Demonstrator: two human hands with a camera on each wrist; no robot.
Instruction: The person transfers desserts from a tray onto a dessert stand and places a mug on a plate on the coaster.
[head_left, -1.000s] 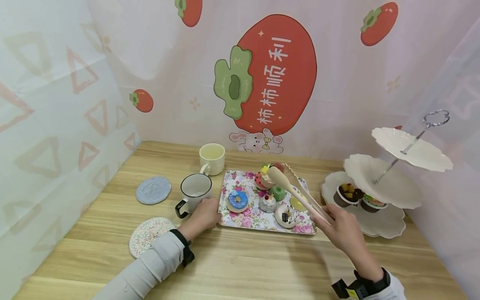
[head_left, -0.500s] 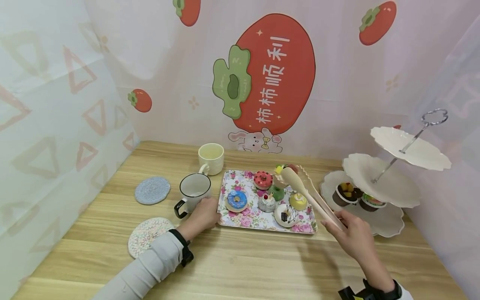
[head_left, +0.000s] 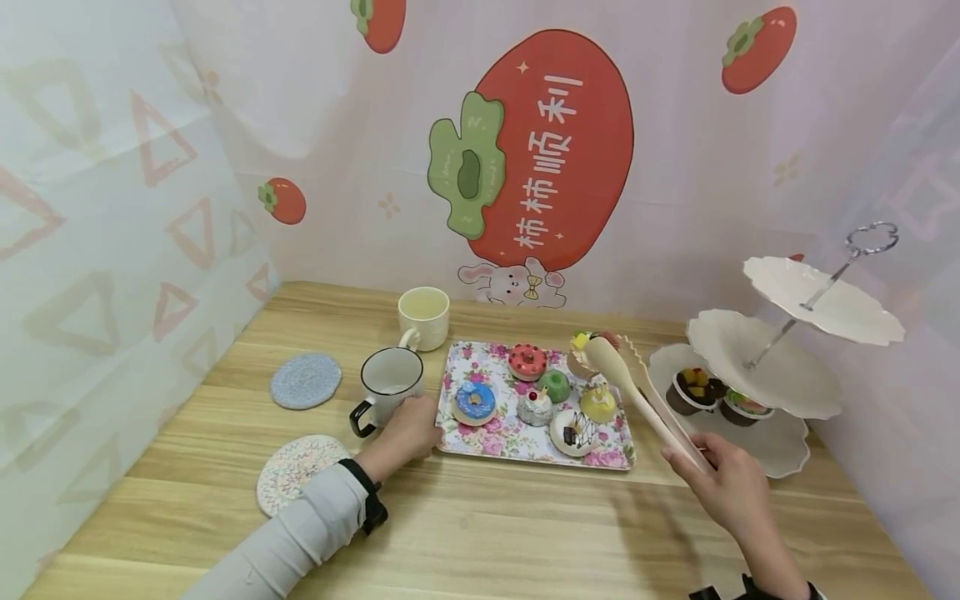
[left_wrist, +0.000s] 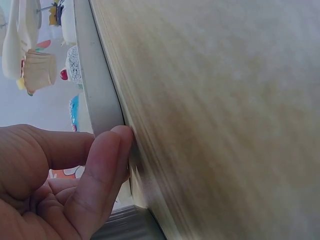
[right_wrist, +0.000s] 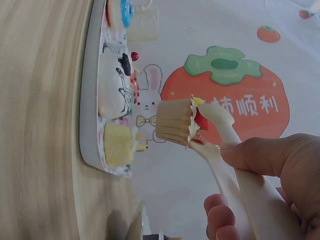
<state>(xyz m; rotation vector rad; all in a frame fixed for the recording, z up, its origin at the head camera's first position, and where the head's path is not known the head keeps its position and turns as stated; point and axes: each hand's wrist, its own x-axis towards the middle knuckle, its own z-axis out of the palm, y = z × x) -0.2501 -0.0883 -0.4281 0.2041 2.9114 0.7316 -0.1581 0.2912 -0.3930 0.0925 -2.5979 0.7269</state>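
My right hand point(head_left: 723, 483) grips cream-coloured tongs point(head_left: 660, 425), whose tips pinch a fruit-topped cupcake point(right_wrist: 172, 121) in a pale wrapper. The cupcake hangs in the air over the back right part of a floral tray point(head_left: 468, 443). At the tray's left front corner my left hand point(head_left: 405, 429) pinches the rim between thumb and fingers. On the tray sit a blue donut point(head_left: 475, 402), a red donut point(head_left: 527, 362), a white donut point(head_left: 573, 433), a green piece point(head_left: 555, 386), a cherry-topped cake point(head_left: 536, 407) and a yellow cake point(head_left: 597, 403).
Right of the tray stands a three-tier stand point(head_left: 765, 354), with two dark cups of sweets point(head_left: 693, 390) on its lowest plate. A black-handled mug point(head_left: 392, 383) stands beside my left hand, a cream mug point(head_left: 424, 319) behind it. Two round coasters point(head_left: 306, 381) lie at left.
My right hand has moved right and nearer, carrying the tongs and cupcake right, from above the red donut toward the stand. The left hand and tray have stayed put.
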